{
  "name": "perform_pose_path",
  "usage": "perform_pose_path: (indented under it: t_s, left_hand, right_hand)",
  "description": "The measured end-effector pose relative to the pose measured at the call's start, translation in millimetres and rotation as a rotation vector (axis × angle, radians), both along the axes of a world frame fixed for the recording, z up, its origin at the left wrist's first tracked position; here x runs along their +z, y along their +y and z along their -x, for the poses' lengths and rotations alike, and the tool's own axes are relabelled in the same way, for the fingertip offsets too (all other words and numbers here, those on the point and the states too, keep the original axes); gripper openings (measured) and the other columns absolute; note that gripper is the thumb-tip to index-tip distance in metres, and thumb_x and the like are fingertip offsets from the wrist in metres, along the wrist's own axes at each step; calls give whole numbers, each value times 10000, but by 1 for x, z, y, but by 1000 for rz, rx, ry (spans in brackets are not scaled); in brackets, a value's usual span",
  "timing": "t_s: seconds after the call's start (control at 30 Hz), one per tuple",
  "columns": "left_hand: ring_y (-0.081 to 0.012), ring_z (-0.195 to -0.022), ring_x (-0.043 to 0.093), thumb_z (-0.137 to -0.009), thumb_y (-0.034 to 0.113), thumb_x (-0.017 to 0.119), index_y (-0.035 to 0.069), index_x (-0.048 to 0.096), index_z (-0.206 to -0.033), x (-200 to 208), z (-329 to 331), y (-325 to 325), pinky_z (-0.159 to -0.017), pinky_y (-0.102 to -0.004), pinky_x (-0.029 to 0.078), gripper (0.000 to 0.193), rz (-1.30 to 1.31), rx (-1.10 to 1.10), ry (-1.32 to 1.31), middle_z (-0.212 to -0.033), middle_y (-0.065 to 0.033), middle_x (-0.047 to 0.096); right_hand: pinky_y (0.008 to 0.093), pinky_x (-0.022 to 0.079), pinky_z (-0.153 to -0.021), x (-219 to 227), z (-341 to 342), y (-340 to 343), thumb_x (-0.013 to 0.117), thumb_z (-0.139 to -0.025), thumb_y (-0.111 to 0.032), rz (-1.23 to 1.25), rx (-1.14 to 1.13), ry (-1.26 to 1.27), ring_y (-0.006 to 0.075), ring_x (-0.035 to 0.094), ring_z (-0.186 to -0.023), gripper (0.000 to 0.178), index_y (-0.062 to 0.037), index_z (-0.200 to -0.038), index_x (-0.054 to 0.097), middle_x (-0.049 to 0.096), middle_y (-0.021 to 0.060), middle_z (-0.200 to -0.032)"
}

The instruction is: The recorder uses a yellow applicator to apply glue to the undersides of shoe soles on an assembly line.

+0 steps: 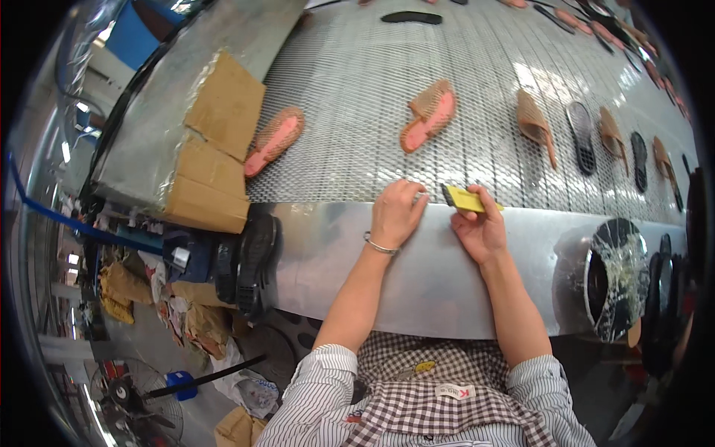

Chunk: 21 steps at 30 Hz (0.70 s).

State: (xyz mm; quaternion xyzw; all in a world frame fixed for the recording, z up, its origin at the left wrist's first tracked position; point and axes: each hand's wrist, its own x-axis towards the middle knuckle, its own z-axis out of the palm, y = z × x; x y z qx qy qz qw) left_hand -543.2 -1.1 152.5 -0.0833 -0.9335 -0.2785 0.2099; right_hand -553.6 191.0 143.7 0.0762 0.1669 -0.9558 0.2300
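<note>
In my right hand (480, 232) is a flat yellow tool (467, 200) with a dark end, gripped between thumb and fingers; its exact kind does not show. The dark end points left, toward my left hand (397, 216). My left hand is closed, fingertips curled together at the near edge of a metal mesh conveyor (335, 160); whatever it may pinch is hidden. Both hands are over the seam between the mesh and a smooth metal ledge (439, 276). Beyond them on the mesh lies a woven tan slipper (428, 115) with a pink insole.
Another pink-insoled slipper (275, 140) lies beside a cardboard piece (212, 145) at left. Tan uppers (534, 123) and black soles (581, 138) line the right. Black soles (257, 261) stand at the ledge's left end; a round tape-covered container (617, 279) sits at its right. A fan (134, 398) is lower left.
</note>
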Motion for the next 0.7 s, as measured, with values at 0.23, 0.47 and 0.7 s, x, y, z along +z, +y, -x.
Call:
perform_pose_path:
  t_s: [0.23,0.47,0.7]
  left_hand:
    - [-286,-773,600,-836,190,679,82,663,-878,8,4,-2,-696,-392,485,117,-25,-21,-12,-782,-91,593]
    - [-299,-811,594,-813,196,680,62,656,-857,-2,-11,-20,-731,-404,491,143,-82,2,40,-803,-103,594]
    - [-287,-836,590,-784,203,698,67,648,-833,7,-12,-9,-751,-404,488,153,-88,28,38,-806,-101,579]
  right_hand:
    - [248,419,-600,3,4,0,538,-989,-283,0,-2,20,73,491,-625,207,-94,-1034,608,599,9,-833]
    - [252,431,-604,-7,0,-13,555,-981,-281,-19,22,29,70,494,-622,219,-85,-1057,616,602,9,-836]
    - [247,409,-628,-9,0,1,514,-1002,-234,17,14,116,89,464,-650,243,-48,-1139,590,601,56,-938]
